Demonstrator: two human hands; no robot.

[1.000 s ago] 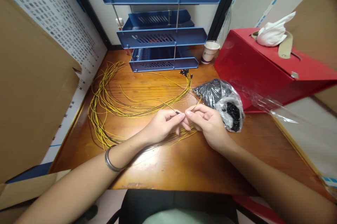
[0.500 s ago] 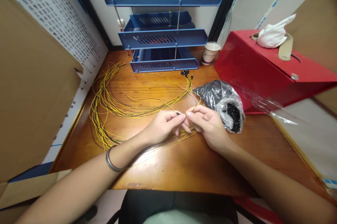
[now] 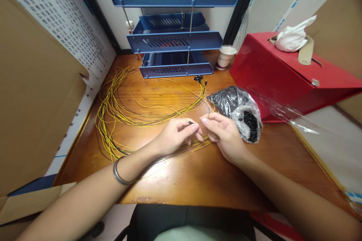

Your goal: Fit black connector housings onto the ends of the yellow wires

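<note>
I see my left hand (image 3: 174,135) pinching the black tip of a yellow wire (image 3: 181,115) between thumb and forefinger, over the middle of the wooden desk (image 3: 215,177). My right hand (image 3: 223,133) is closed just beside it, fingertips meeting the left's; I cannot tell what it grips. The wire bundle (image 3: 118,112) loops toward the desk's left edge. A plastic bag of black parts (image 3: 240,111) lies right of my hands, against the red box (image 3: 283,75). Blue trays (image 3: 175,41) and a paper cup (image 3: 225,56) stand at the far edge.
</note>
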